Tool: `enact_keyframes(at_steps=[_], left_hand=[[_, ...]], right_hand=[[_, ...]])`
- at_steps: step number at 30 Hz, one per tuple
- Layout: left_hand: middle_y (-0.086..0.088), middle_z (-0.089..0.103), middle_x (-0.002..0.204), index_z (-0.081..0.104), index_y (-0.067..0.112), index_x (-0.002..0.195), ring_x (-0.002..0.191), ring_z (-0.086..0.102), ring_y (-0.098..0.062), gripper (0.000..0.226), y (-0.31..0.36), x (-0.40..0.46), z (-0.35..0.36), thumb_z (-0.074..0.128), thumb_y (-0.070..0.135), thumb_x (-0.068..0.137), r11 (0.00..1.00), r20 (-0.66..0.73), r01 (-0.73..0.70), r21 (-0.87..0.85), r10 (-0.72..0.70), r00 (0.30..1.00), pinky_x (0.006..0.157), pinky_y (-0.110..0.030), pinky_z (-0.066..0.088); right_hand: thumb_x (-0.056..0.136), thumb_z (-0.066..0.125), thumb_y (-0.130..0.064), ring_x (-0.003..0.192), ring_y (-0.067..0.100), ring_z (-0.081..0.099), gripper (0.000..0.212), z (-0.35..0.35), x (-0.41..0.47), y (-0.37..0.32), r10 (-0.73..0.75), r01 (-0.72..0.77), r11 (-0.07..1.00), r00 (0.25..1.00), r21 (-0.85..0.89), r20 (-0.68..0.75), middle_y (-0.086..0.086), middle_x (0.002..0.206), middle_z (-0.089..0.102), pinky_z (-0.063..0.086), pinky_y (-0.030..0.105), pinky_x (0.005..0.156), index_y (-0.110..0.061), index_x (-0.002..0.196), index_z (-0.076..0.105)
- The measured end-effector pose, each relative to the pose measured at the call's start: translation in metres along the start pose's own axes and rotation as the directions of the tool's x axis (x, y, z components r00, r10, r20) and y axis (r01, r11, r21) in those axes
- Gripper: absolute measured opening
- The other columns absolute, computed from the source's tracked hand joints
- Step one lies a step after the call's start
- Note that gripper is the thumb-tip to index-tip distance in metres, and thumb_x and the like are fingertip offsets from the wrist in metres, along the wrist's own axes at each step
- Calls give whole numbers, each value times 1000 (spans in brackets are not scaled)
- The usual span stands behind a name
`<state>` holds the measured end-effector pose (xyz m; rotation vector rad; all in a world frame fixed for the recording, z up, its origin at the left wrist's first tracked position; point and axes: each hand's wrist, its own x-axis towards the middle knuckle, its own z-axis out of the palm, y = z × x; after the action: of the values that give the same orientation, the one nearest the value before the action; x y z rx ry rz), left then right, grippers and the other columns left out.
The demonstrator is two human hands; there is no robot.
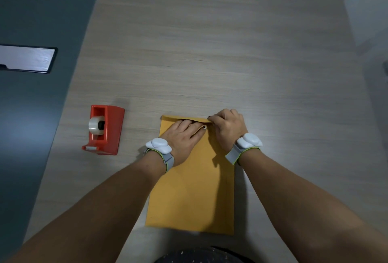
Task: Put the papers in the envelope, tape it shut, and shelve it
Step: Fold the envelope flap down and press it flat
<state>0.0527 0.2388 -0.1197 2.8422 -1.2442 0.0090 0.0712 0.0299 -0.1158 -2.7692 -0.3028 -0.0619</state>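
A tan manila envelope (195,191) lies flat on the wooden table, its mouth at the far end. My left hand (184,136) rests on the envelope's top, fingers tucked under the flap (184,118). My right hand (228,128) pinches the flap's right corner between thumb and fingers. The flap is partly folded over my left fingers. No papers show; whether they are inside the envelope I cannot tell. A red tape dispenser (104,129) with a clear roll stands to the left of the envelope, apart from both hands.
The light wooden table (210,52) stretches away in front of me. Along its left edge runs a dark grey surface (31,115) with a silver rectangular plate (27,59). A pale wall or floor shows at the far right.
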Motion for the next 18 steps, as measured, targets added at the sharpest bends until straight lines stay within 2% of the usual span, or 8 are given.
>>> enact_keyframes(at_steps=[4,7,9,11,12,14,16,18], left_hand=[[-9,60,138,54,12,140,110,59,-37,53,1,4,-6,30,16,94,999,67,12,34,-15,998,95,-48,46],[-10,64,126,57,11,136,96,59,-36,49,4,6,-5,32,13,94,997,13,38,60,-39,999,85,-47,48],[-10,66,111,64,12,124,87,56,-33,39,8,2,-3,41,9,93,992,-60,86,91,-81,995,79,-46,46],[-9,64,107,68,14,111,88,51,-32,28,9,-3,-3,51,9,89,981,-115,154,116,-140,983,79,-45,44],[-10,63,112,67,14,110,93,51,-33,27,9,-7,-3,53,10,88,976,-106,180,122,-167,980,83,-46,44],[-13,58,134,62,13,125,117,52,-38,36,6,-17,-1,53,20,91,974,14,205,92,-207,978,99,-51,43],[-13,43,155,50,12,143,141,40,-39,52,2,-25,-1,41,35,97,970,193,243,13,-241,951,115,-55,31],[-9,26,166,34,16,154,152,23,-35,63,0,-31,-4,24,45,100,961,302,277,-14,-260,917,122,-55,18]], right_hand=[[84,41,-24,88,34,62,44,3,-13,2,-69,71,996,997,47,-45,6,101,70,48,41,73,-14,114,71],[89,42,-16,111,36,64,42,8,-17,9,-164,164,986,986,11,-42,12,120,70,51,48,91,-7,120,68],[91,41,-15,124,37,57,43,13,-25,10,-185,185,982,982,-33,27,15,132,63,45,51,104,-5,126,64],[96,40,-23,135,37,46,45,13,-32,5,-164,174,982,978,-70,132,15,143,54,34,53,114,-6,134,57],[99,36,-30,140,36,41,48,12,-33,3,-148,166,983,971,-84,188,14,148,49,29,53,117,-7,139,52],[101,27,-43,147,32,27,59,5,-33,-1,-121,163,979,949,-122,292,11,157,35,20,51,120,-10,147,39],[99,18,-52,152,28,13,68,0,-30,-2,-109,182,969,921,-166,373,8,163,20,10,48,123,-13,154,24],[96,15,-58,153,27,2,74,-3,-30,-3,-97,198,959,902,-203,420,6,165,7,3,47,124,-14,156,12]])
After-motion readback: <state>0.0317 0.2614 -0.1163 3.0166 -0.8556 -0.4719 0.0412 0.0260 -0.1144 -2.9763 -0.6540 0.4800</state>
